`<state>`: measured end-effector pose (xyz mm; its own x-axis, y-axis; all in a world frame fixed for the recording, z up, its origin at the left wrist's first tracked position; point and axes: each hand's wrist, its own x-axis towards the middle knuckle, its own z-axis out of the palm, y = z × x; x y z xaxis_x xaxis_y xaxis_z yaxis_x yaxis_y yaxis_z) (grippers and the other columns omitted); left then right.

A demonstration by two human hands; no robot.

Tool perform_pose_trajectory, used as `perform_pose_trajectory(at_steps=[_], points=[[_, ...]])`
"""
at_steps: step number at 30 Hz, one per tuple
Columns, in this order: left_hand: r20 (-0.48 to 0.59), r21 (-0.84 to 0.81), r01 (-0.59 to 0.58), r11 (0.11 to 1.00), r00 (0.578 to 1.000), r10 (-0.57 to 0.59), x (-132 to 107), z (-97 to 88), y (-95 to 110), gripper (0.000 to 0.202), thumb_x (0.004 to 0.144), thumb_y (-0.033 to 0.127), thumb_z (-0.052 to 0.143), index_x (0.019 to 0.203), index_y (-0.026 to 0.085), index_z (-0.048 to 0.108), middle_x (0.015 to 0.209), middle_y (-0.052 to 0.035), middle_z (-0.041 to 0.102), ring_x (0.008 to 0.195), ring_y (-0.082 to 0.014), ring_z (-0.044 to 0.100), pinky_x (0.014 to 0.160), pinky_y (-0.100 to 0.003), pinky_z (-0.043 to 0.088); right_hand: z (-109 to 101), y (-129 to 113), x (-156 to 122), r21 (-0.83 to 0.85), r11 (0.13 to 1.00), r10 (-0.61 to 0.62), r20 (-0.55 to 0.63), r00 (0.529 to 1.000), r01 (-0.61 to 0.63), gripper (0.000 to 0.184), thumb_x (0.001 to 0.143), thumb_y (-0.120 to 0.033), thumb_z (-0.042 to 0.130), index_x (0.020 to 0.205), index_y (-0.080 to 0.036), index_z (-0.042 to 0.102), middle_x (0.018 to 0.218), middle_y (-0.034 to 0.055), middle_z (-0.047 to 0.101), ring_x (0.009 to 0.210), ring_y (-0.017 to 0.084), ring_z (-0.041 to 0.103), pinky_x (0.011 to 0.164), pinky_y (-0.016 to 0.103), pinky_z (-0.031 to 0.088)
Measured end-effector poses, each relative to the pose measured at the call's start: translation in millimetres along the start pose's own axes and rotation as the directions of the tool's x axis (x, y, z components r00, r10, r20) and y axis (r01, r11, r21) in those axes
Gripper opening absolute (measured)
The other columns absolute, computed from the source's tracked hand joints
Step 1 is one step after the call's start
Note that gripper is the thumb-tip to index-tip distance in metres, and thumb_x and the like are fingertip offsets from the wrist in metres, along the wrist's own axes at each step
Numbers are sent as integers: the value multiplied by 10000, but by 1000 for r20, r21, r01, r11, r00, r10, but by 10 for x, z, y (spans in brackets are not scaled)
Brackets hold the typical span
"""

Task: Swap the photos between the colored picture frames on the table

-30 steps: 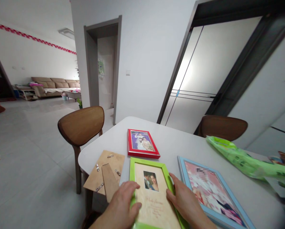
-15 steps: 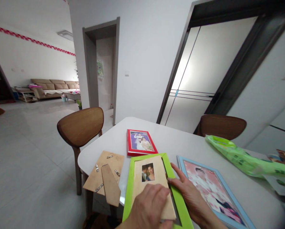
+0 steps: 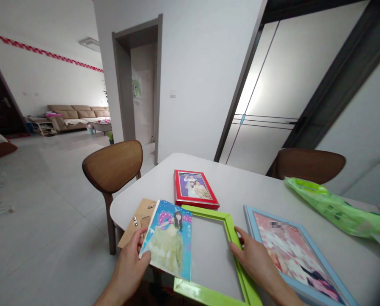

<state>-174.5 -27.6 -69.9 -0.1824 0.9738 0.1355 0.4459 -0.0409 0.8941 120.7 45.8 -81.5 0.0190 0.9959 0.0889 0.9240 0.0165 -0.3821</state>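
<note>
My left hand [image 3: 134,259] grips the lower left edge of a picture panel [image 3: 169,238] showing a long-haired figure in a pale gown on blue. The panel is tilted and covers the left side of a green photo frame [image 3: 205,289], whose opening shows the tabletop. My right hand [image 3: 251,253] is closed on the green frame's right bar, fingers on top. Partly behind the panel, a wooden backing board [image 3: 137,221] with metal clips overhangs the table's left edge. Beyond the green frame lies a red photo frame [image 3: 196,202] with a wedding picture.
A light blue framed photo [image 3: 249,221] lies right of my right hand. Farther right is a green plastic bag [image 3: 339,208]. Wooden chairs stand at the white table's [image 3: 231,182] left [image 3: 115,163] and far right [image 3: 311,163] sides.
My left hand has lifted the panel out of the green frame to the left, and its blue picture side now shows. The frame's opening is exposed. My right hand stays on the frame.
</note>
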Motion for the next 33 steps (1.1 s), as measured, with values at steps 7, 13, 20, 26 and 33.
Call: perform_pose_trajectory(at_steps=[7, 13, 20, 26, 33], points=[[103, 253, -73, 965, 994, 48, -42, 2, -89, 406, 685, 196, 443, 1088, 163, 468, 893, -61, 604, 845, -235, 558, 706, -284, 409, 58, 26, 2, -72, 993, -95, -87, 992, 88, 376, 691, -242, 428, 1025, -122, 550, 857, 111, 635, 791, 219, 588, 715, 309, 420], [131, 434, -148, 889, 986, 101, -39, -26, -107, 380, 723, 194, 417, 1100, 157, 454, 974, -93, 577, 906, -235, 537, 767, -322, 415, 46, 15, -22, -86, 982, -179, -130, 975, 169, 353, 692, -266, 434, 971, -97, 569, 927, 144, 587, 869, 245, 543, 803, 369, 395], [189, 479, -338, 810, 941, 281, -88, 68, -19, 361, 719, 182, 429, 1071, 121, 475, 1057, -143, 529, 1003, -262, 470, 858, -410, 390, 147, -451, -160, 521, 852, -75, 41, 996, 43, 439, 721, -335, 429, 1099, -114, 461, 916, 88, 583, 676, 157, 572, 629, 303, 460], [401, 422, -563, 711, 819, 411, -193, 259, -40, 580, 607, 116, 484, 1182, 148, 417, 1280, -131, 375, 1167, -283, 332, 957, -458, 296, 339, -885, -177, 842, 428, -30, 376, 926, -328, 571, 669, -235, 498, 1196, -80, 343, 490, -58, 496, 363, 76, 444, 367, 193, 358], [143, 173, -635, 753, 773, 619, -23, 315, 95, 542, 715, 20, 337, 1229, 185, 369, 1238, -88, 445, 1143, -208, 390, 950, -393, 330, -53, -1248, -248, 954, 114, -186, 296, 937, -279, 365, 712, -338, 525, 1027, -154, 508, 614, -24, 545, 476, 69, 485, 432, 184, 401]])
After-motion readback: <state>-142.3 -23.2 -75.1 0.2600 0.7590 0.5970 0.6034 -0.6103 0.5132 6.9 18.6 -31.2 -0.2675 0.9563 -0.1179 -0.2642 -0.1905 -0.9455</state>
